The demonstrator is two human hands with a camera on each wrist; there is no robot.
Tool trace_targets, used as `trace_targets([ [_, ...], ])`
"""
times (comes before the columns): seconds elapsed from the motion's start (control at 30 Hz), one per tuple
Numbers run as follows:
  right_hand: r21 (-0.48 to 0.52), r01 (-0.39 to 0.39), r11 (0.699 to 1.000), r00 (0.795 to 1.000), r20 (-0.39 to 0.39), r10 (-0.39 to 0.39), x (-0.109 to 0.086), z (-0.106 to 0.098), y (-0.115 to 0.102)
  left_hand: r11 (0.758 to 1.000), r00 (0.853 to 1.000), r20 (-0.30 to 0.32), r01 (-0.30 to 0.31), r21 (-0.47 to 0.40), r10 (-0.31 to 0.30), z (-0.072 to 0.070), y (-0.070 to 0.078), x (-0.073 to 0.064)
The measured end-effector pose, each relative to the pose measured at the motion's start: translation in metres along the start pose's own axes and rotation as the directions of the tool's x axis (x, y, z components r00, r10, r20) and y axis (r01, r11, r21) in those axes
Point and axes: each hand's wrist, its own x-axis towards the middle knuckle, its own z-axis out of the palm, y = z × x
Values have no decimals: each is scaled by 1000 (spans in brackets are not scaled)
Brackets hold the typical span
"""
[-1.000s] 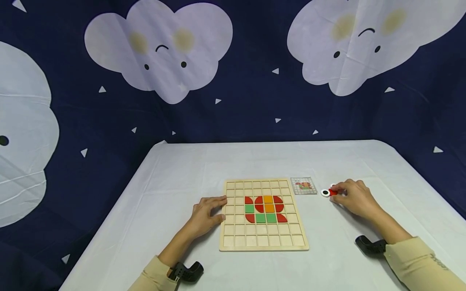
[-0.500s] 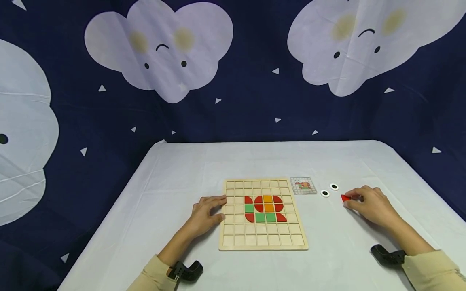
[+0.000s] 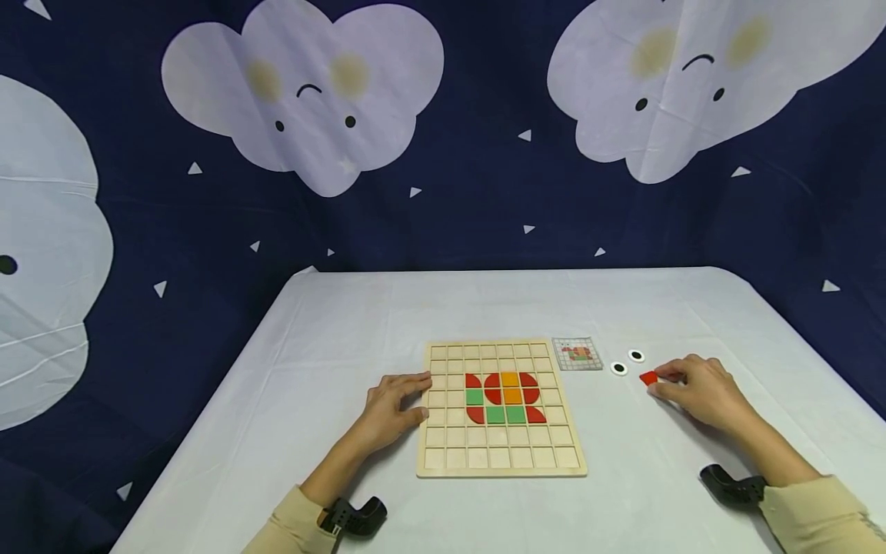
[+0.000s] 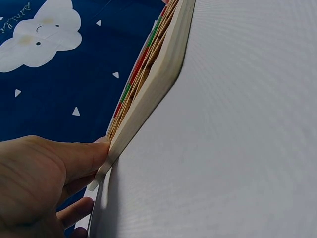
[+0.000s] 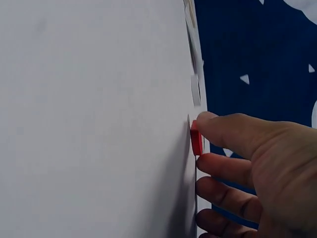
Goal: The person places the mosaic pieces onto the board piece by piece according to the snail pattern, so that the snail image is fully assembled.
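Observation:
A pale wooden grid board [image 3: 500,459] lies on the white table, with red, green and orange tiles [image 3: 512,395] set in its middle cells. Against its left edge rests my left hand [image 3: 388,409]; the thumb and index finger touch the rim, fingers relaxed. In the left wrist view the thumb [image 4: 86,157] lies at the board's corner. Right of the board, my right hand [image 3: 704,392] pinches a small red tile [image 3: 648,378] between thumb and index finger. The right wrist view shows that red tile [image 5: 196,139] edge-on, close to the tabletop, with the other fingers spread below.
Two white discs with black centres, like eyes, lie left of my right hand: a farther disc [image 3: 635,356] and a nearer disc [image 3: 619,368]. A small pattern card [image 3: 577,354] sits beside the board's top right corner. A dark blue cloud-print curtain [image 3: 477,223] hangs behind the table.
My right hand has drawn the red tile rightward and nearer me, away from the two discs, then a little back left, the tile now turned. The left hand and board stay put.

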Motion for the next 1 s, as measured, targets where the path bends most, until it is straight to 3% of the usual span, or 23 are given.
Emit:
trace_targets([
  [0.43, 8, 43, 999, 999, -17, -43, 3, 12, -23, 1000, 1000, -6, -9, 5, 9, 0, -1, -1],
  [1.0, -14, 20, 1000, 999, -32, -21, -5, 2, -6, 1000, 1000, -19, 2, -2, -2, 1, 0, -1],
])
